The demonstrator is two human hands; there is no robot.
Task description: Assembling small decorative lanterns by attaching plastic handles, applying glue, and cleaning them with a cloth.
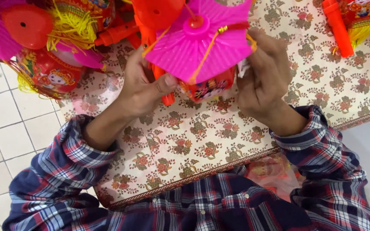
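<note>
Over a floral-patterned tablecloth [202, 149], a toy lantern with a pink pleated plastic top [200, 42] is held between both hands. Left hand [140, 85] is closed on its orange handle [163, 87], thumb pressed across; right hand [262, 79] grips the lantern's side, fingers curled. More lanterns [43, 47] are heaped at upper left.

The counter [202, 145] is spread with a cream cloth printed all over in small red and green flower sprigs, a patterned red band running along its near edge; at its far left corner a heap of toy lanterns [48, 47] lies on it, pink and red with yellow tassels; at the far right another red and yellow lantern [362, 17] rests beside an orange plastic handle [338, 28]. Beside the counter, pale tiled floor [1, 128] shows on the left.
</note>
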